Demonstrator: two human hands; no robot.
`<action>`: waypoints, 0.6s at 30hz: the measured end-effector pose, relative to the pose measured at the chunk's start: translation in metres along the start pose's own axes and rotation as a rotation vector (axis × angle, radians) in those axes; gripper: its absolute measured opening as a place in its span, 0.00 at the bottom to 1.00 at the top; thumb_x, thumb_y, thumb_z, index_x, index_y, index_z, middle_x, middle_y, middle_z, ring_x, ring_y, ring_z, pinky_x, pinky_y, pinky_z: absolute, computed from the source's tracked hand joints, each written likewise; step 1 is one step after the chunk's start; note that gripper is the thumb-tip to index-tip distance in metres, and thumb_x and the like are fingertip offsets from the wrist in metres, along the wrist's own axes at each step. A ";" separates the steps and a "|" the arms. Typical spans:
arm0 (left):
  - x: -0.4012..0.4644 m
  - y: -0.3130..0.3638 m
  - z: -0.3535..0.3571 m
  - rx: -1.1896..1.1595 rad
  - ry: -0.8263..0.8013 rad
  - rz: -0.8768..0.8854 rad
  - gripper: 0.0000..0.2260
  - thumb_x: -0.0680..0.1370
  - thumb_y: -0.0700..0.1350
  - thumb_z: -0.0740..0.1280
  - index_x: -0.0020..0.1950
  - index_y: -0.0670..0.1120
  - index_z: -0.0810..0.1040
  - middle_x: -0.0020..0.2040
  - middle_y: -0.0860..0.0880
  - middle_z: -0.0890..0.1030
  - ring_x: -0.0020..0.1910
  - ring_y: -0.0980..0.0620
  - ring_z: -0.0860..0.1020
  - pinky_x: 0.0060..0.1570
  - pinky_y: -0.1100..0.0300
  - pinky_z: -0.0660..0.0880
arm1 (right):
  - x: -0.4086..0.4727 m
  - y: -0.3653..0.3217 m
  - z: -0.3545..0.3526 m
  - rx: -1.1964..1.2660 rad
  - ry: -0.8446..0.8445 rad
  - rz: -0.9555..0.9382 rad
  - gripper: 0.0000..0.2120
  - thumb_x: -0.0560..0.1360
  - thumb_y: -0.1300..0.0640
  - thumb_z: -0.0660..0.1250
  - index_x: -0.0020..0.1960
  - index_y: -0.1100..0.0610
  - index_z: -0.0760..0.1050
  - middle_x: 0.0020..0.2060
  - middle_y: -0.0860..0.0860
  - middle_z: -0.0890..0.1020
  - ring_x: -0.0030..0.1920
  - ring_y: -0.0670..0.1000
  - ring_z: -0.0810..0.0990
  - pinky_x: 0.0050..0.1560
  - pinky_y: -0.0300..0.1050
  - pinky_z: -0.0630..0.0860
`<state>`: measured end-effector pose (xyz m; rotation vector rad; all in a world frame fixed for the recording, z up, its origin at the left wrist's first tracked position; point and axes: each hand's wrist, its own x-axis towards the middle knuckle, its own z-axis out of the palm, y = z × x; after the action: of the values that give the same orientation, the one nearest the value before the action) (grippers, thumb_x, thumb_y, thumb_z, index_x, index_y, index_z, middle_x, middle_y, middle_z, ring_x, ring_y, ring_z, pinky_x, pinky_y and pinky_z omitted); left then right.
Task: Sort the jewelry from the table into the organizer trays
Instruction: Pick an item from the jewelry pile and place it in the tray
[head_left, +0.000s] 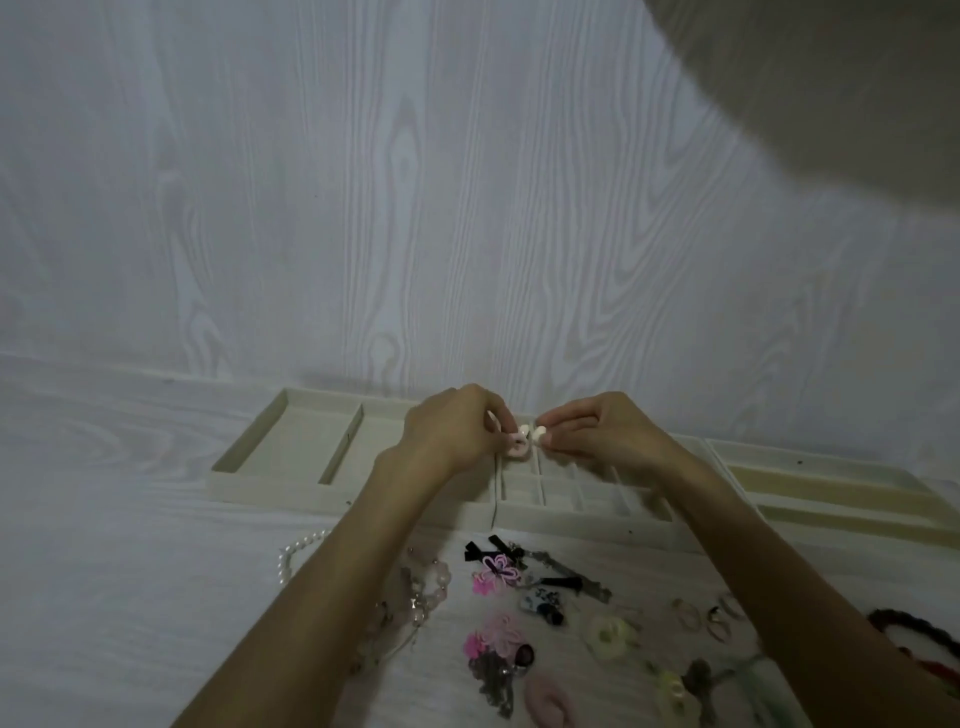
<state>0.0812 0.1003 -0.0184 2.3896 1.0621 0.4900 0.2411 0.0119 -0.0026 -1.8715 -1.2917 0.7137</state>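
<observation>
Both hands hover over the cream organizer trays (270, 475). My left hand (452, 436) pinches a small pale pink ring-shaped piece (518, 445). My right hand (597, 428) pinches a small white piece (540, 432) right beside it; the two pieces nearly touch. Below them lies the middle tray (566, 512) with small square compartments. Loose jewelry lies on the table in front: a pearl strand (296, 548), pink bead bracelets (434, 582), pink flower clips (496, 571), black bows (485, 548) and rings (701, 616).
A third tray (831, 493) with long slots stands at the right. A dark red bead string (904, 629) lies at the far right edge. A white wood-grain wall rises right behind the trays. A blurred pale shape fills the top right corner.
</observation>
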 end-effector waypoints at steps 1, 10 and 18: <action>0.000 0.001 0.000 0.025 0.000 0.006 0.08 0.73 0.56 0.70 0.50 0.55 0.82 0.45 0.57 0.78 0.47 0.55 0.78 0.37 0.63 0.67 | 0.001 0.000 0.000 -0.010 -0.039 -0.013 0.09 0.69 0.62 0.74 0.50 0.57 0.83 0.41 0.55 0.86 0.46 0.54 0.84 0.52 0.43 0.78; -0.001 0.005 0.010 0.170 0.058 0.038 0.10 0.72 0.55 0.72 0.52 0.56 0.84 0.51 0.49 0.81 0.56 0.50 0.73 0.42 0.60 0.66 | 0.006 -0.009 0.003 -0.346 -0.110 -0.156 0.09 0.70 0.61 0.73 0.51 0.56 0.83 0.40 0.51 0.85 0.38 0.41 0.80 0.47 0.35 0.75; -0.001 0.005 0.017 0.238 0.133 0.034 0.10 0.73 0.55 0.70 0.50 0.52 0.85 0.47 0.50 0.80 0.56 0.49 0.70 0.45 0.58 0.68 | 0.012 -0.018 0.015 -0.578 -0.028 -0.136 0.08 0.68 0.56 0.75 0.47 0.49 0.84 0.40 0.48 0.84 0.43 0.48 0.81 0.47 0.43 0.77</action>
<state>0.0922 0.0923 -0.0294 2.6168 1.1986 0.5696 0.2235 0.0313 0.0033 -2.1889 -1.7590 0.3084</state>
